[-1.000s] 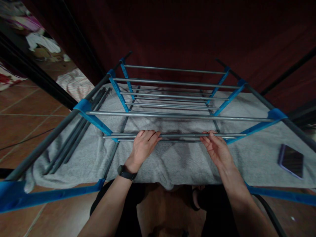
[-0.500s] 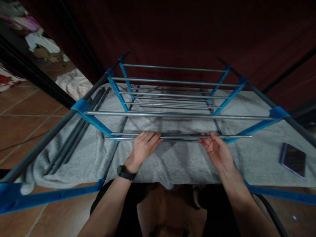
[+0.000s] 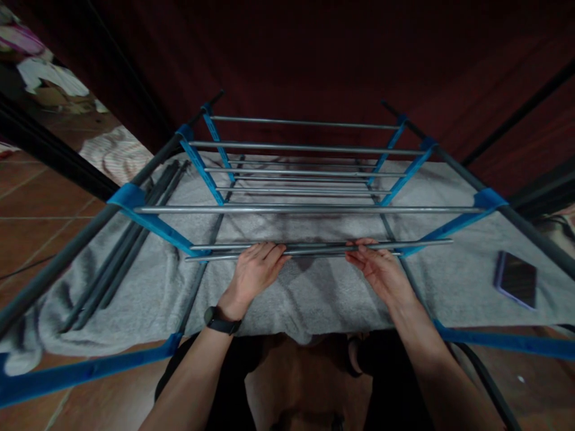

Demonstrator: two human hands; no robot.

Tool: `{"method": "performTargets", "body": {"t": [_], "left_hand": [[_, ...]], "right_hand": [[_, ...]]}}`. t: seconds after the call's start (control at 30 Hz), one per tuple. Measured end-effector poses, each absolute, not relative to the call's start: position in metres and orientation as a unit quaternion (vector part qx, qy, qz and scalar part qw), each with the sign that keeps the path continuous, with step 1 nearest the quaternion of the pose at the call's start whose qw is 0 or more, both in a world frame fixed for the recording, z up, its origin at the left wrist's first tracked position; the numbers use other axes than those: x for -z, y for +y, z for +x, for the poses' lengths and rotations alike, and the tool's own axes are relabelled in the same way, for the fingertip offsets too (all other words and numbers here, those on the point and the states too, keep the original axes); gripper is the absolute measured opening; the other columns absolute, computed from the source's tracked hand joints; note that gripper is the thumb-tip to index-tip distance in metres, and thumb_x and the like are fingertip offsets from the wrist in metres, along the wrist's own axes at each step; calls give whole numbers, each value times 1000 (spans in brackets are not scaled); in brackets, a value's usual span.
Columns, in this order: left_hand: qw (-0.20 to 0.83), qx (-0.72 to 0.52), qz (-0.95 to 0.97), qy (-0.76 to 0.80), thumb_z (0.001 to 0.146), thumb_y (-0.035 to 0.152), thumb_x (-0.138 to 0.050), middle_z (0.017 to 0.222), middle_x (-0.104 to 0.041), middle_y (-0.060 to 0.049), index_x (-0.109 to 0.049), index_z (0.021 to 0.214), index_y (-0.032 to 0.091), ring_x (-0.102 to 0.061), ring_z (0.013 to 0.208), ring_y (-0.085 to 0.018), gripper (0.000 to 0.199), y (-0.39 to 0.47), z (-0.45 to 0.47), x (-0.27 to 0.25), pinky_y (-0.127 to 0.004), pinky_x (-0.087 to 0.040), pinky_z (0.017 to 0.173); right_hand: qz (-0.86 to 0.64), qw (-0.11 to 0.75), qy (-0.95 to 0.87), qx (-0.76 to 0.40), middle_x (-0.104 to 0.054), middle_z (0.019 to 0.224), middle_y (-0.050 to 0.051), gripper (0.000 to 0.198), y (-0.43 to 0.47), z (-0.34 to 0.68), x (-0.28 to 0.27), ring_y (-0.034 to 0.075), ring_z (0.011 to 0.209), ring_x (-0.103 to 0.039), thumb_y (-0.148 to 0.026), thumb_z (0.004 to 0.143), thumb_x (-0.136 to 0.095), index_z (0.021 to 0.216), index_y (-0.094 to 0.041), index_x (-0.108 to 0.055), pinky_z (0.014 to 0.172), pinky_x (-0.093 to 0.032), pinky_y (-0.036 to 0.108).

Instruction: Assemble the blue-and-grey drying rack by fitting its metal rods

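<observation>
Phone (image 3: pixel 516 279) right, dark rods (image 3: pixel 127 266) left, on grey blanket (image 3: pixel 462 293); rack bar (image 3: pixel 309 209) crosses just ahead. Left hand (image 3: pixel 258 270), right hand (image 3: pixel 380 272): fingers clamped on one thin rod (image 3: pixel 317 249).

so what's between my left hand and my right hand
In the head view, metal rods, close together, span the stretch between the left hand and right hand, with grey cloth beneath.

Two hands (image 3: pixel 257 269), at least one held tube (image 3: pixel 426 242) noted. Loose tubes (image 3: pixel 123 271) at left numbered at least three. Side poles (image 3: pixel 63 264) counted two, blue brackets (image 3: pixel 200 164) hung from them six. Watch (image 3: pixel 223 321) one, phone (image 3: pixel 516 280) one
</observation>
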State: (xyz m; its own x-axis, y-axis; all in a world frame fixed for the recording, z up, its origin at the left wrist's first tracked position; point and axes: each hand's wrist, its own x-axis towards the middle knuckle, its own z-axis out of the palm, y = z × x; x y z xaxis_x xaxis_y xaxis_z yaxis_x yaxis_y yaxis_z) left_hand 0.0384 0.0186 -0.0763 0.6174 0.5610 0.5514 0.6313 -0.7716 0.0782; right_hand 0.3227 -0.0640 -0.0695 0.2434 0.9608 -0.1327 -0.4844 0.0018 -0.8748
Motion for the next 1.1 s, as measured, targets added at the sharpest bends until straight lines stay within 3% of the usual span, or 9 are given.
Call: {"method": "performTargets", "body": {"t": [0.23, 0.53, 0.9, 1.1], "left_hand": [[58, 280, -903, -321, 98, 37, -52, 80, -70, -3, -66, 101, 18, -63, 71, -17, 24, 17, 41, 77, -31, -45, 67], [41, 277, -907, -315, 99, 38, -48, 83, -73, -3, -66, 101, 20, -67, 71, -17, 25, 18, 40, 80, -30, -47, 67], [3, 266, -911, -314, 101, 39, -44, 81, -73, -3, -65, 99, 21, -68, 70, -17, 28, 19, 40, 79, -29, -46, 65], [-26, 261, -914, -310, 101, 38, -45, 86, -75, -2, -65, 103, 20, -70, 73, -17, 27, 18, 39, 77, -28, -47, 65]], "right_hand": [[-455, 636, -309, -541, -76, 95, 1, 24, -63, 317, 69, 15, 80, -70, -30, 67, -87, 88, -25, -75, 78, -60, 28], [-483, 648, -326, -490, -71, 74, -3, 26, -57, 312, 81, 14, 70, -66, -35, 64, -88, 85, -26, -75, 71, -58, 28], [-490, 629, -375, -473, -71, 77, -4, 27, -57, 316, 86, 14, 71, -66, -34, 67, -86, 90, -27, -73, 72, -56, 29], [-503, 628, -377, -458, -67, 68, -5, 26, -57, 309, 78, 14, 64, -64, -35, 64, -86, 84, -27, -72, 65, -54, 28]]}}
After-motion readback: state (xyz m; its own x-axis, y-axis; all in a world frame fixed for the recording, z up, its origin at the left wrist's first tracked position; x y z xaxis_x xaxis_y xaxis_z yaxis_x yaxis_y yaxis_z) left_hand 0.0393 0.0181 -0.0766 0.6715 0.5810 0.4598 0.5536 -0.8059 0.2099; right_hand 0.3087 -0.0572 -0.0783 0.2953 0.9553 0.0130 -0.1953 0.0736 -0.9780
